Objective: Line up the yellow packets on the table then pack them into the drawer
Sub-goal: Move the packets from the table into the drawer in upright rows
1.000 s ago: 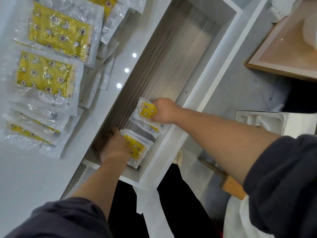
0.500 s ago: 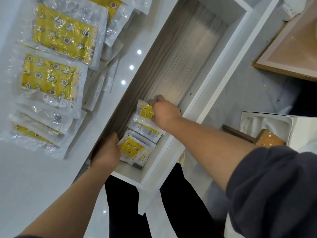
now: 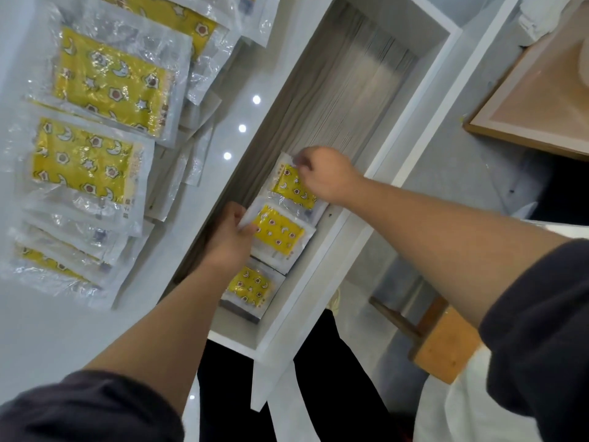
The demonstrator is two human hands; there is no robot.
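Three yellow packets lie in a row inside the open white drawer (image 3: pixel 411 135). My left hand (image 3: pixel 231 232) pinches the left edge of the middle packet (image 3: pixel 279 232). My right hand (image 3: pixel 325 177) pinches the top edge of the far packet (image 3: pixel 291 189). The near packet (image 3: pixel 251 287) lies free by the drawer's front wall. Several more yellow packets (image 3: pixel 108 81) in clear wrap lie overlapping on the white table (image 3: pixel 41 339) to the left of the drawer.
The drawer's far half shows bare grey wood-grain floor (image 3: pixel 347 90). A wooden-framed board (image 3: pixel 535 103) stands at the right. A wooden block (image 3: pixel 446 342) sits on the floor below my right arm. My dark trousers (image 3: pixel 318 378) are under the drawer front.
The camera has moved closer. Both hands shifted farther into the drawer; the packets now lie flat in a row, and a third packet shows near the front.
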